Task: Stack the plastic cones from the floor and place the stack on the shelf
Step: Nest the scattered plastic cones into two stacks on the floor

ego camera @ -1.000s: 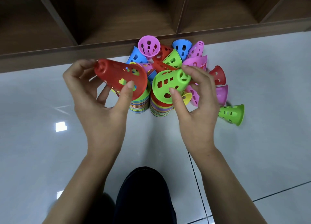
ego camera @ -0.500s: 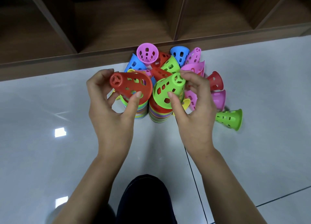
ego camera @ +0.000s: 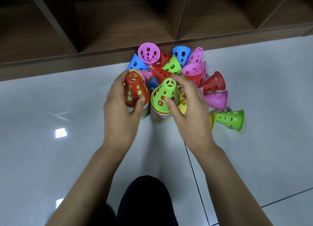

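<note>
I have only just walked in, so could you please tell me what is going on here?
A person is stacking plastic cones on the floor in front of a wooden shelf. The left hand grips a red cone atop a multicoloured stack; the right hand holds a green cone atop a second stack beside it. More loose cones lie heaped against the shelf, and neither stack is on it yet.

Glossy grey tiled floor (ego camera: 67, 158), two cone stacks (ego camera: 159, 115) upright on it, loose cones (ego camera: 230, 119) scattered behind — wooden shelf (ego camera: 118, 30) beyond.
</note>
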